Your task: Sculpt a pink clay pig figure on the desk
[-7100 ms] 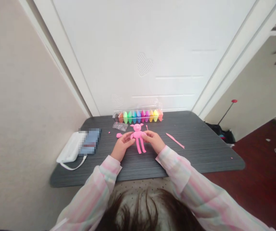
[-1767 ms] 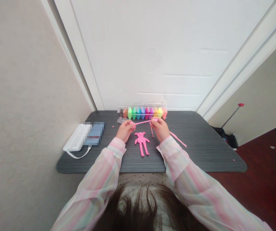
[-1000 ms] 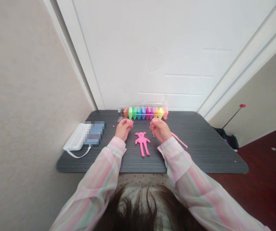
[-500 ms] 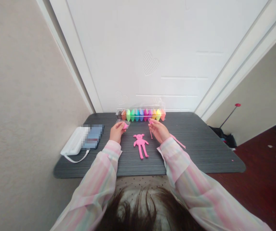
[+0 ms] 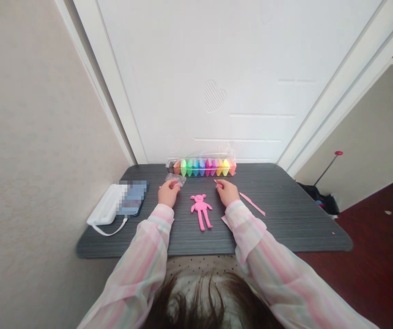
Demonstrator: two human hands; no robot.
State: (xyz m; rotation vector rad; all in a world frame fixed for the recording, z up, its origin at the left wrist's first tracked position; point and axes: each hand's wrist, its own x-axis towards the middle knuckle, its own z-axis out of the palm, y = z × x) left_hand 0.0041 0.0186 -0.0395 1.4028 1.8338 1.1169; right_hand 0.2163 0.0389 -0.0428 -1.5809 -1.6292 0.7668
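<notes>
A pink clay figure (image 5: 201,209) with ears, arms and two long legs lies flat on the dark grey table (image 5: 278,228), between my hands. My left hand (image 5: 168,192) rests to its left with fingers curled on a small pink clay lump, beside a clear plastic bag (image 5: 175,178). To the figure's right, my right hand (image 5: 227,191) pinches a small pink clay piece at its fingertips. A row of coloured clay packs (image 5: 205,167) stands at the table's far edge.
A pink modelling tool (image 5: 252,204) lies right of my right hand. A white case with a strap (image 5: 105,211) and a blurred flat object sit at the table's left. A white door stands behind the table, a wall on the left, dark red floor right.
My hands pulled a pink clay strand apart, then lowered to the table on either side of the figure. The figure has stayed in place.
</notes>
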